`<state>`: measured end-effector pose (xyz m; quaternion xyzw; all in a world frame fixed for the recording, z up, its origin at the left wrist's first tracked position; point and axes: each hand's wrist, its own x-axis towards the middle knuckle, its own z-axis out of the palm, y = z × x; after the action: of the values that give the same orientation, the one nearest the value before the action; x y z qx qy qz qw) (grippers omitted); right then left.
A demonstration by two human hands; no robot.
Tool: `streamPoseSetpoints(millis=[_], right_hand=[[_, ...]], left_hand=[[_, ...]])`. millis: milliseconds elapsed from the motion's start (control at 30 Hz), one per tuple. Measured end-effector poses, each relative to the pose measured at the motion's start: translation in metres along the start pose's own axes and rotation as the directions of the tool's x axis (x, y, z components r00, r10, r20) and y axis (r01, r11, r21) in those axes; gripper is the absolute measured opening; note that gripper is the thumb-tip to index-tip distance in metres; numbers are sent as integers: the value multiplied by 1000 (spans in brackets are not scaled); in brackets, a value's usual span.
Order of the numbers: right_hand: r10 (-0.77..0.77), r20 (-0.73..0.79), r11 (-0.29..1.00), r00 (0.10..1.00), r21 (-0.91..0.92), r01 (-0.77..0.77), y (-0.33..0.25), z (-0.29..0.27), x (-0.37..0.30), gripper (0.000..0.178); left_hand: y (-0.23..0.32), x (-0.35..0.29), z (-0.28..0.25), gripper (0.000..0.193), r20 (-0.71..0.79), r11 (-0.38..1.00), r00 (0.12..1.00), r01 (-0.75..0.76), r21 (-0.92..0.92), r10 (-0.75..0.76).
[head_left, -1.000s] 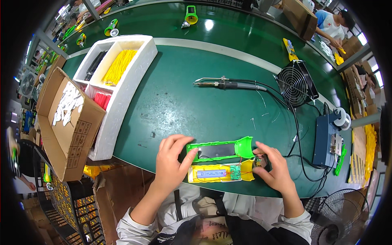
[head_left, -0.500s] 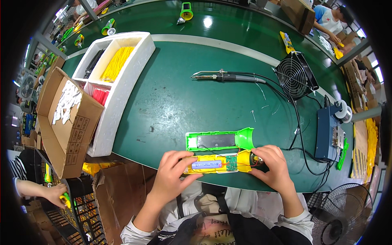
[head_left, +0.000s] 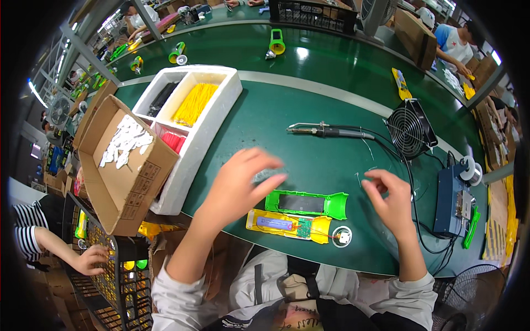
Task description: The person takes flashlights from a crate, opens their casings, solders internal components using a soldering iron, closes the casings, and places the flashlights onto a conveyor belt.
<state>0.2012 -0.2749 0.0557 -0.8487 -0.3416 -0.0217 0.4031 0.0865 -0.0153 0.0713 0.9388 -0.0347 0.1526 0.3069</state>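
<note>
A green plastic shell half point(head_left: 307, 203) with a dark insert lies on the green table point(head_left: 265, 127). Just in front of it lies a yellow shell half point(head_left: 287, 225) carrying a small circuit board, with thin wires running to a white round part point(head_left: 342, 237). My left hand point(head_left: 240, 185) hovers above the table to the left of both halves, fingers spread, holding nothing. My right hand point(head_left: 391, 199) hangs to their right, fingers loosely curled and empty. Neither hand touches the parts.
A soldering iron point(head_left: 326, 131) lies beyond the parts, its cable leading to a blue station point(head_left: 452, 199). A small black fan point(head_left: 409, 128) stands at the right. A white foam tray point(head_left: 190, 118) with yellow, red and black parts and a cardboard box point(head_left: 122, 160) sit at left. Another person's hand point(head_left: 88, 259) reaches into a crate.
Both hands have let go of the yellow shell half and lifted away from it. The two halves now lie free on the table.
</note>
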Motion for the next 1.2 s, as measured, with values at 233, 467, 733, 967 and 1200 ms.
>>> streamPoseSetpoints(millis=[233, 467, 733, 967, 1200], right_hand=[[34, -248, 999, 968, 25, -28, 25, 20, 5, 9], [246, -149, 931, 958, 310, -191, 40, 24, 4, 9], [431, 216, 294, 876, 884, -363, 17, 31, 22, 44], [451, 56, 133, 891, 983, -129, -6, 35, 34, 41], [323, -44, 467, 945, 876, -119, 18, 11, 21, 58]], left_hand=[[3, 125, 84, 16, 129, 885, 969, -246, 396, 212], [-7, 141, 119, 12, 242, 772, 952, -294, 564, 185], [53, 123, 90, 6, -31, 716, 819, -482, 505, 573], [75, 94, 76, 8, -208, 735, 771, -434, 520, 602], [53, -31, 8, 18, 43, 973, 983, -182, 143, 178]])
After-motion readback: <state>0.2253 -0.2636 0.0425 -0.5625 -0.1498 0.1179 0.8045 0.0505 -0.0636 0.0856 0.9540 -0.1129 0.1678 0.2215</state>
